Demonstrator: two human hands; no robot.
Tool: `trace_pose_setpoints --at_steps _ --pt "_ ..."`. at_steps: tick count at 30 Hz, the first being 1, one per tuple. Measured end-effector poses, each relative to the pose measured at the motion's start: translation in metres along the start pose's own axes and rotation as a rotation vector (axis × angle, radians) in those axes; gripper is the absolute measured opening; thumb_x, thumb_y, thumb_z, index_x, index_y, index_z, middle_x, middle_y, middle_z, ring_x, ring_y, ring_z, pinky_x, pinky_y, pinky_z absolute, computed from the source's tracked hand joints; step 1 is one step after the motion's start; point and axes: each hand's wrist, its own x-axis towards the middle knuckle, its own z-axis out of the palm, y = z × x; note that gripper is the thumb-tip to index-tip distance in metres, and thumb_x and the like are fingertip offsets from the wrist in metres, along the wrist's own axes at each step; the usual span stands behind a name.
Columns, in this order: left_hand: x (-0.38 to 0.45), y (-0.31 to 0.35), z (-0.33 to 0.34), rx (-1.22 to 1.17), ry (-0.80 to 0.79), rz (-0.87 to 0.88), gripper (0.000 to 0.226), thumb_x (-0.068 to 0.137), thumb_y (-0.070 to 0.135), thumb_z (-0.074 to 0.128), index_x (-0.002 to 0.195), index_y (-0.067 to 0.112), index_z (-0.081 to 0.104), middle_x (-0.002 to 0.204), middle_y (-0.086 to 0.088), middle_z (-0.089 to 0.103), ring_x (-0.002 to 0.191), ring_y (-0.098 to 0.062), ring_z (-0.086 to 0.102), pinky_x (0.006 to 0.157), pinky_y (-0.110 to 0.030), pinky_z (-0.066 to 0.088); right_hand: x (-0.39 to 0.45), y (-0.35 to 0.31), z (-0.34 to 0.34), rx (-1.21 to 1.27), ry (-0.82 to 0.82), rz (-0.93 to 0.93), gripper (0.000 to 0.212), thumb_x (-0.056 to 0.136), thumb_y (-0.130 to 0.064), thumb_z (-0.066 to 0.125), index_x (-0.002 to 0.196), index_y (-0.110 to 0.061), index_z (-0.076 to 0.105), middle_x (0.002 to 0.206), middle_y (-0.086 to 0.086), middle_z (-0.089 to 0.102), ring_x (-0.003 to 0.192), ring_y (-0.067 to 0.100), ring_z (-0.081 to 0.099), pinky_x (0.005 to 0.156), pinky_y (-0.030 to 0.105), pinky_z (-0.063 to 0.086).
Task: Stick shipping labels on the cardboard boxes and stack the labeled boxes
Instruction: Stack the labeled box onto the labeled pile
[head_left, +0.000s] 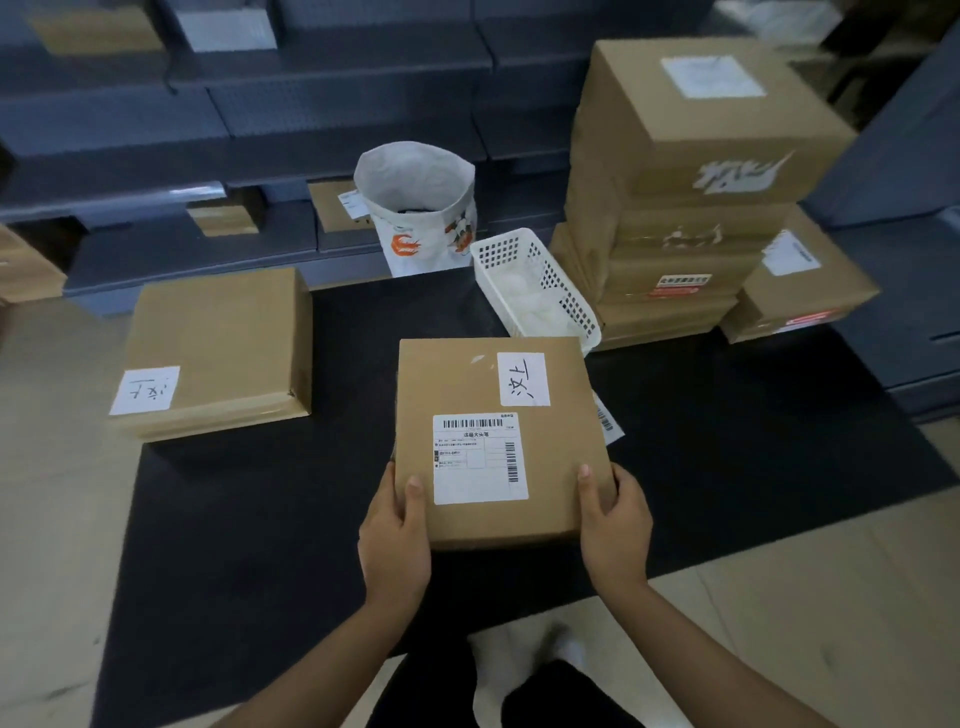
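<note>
I have both forearms reaching in from the bottom edge, and my left hand (396, 540) and right hand (613, 530) clamp the near corners of the cardboard box (493, 441), thumbs on top, the other fingers curled out of sight beneath. The box sits over the black mat (260, 519), its shipping label (479, 458) stuck on top. The stack of labeled boxes (691, 197) stands far right.
</note>
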Motion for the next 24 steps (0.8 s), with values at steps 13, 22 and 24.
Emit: trace_pose_setpoints --at_steps 13,22,24 --pt "-0.12 0.074 0.21 -0.007 -0.212 0.1 0.039 0.1 0.04 0.038 0.138 0.038 0.046 0.12 0.015 0.06 0.11 -0.009 0.056 0.097 -0.036 0.046 0.038 0.1 -0.233 0.05 0.324 0.067 0.036 0.092 -0.043 0.057 0.114 -0.015 0.06 0.104 -0.003 0.062 0.093 0.011 0.057 0.081 0.027 0.046" --pt "-0.183 0.142 0.361 0.081 -0.517 0.189 0.038 0.101 0.036 0.038 0.138 0.034 0.048 0.119 0.007 0.061 0.11 -0.015 0.056 0.096 -0.038 0.046 0.058 0.166 -0.38 0.145 0.611 0.254 0.04 0.09 -0.046 0.057 0.116 -0.016 0.058 0.102 -0.005 0.063 0.093 0.016 0.059 0.084 0.039 0.05" --pt "-0.187 0.155 0.392 0.11 -0.548 0.214 0.038 0.101 0.034 0.039 0.136 0.032 0.05 0.119 0.006 0.062 0.11 -0.016 0.056 0.094 -0.036 0.045 0.068 0.177 -0.399 0.168 0.653 0.295 0.043 0.09 -0.047 0.056 0.12 -0.017 0.057 0.104 -0.004 0.063 0.094 0.018 0.06 0.082 0.036 0.049"
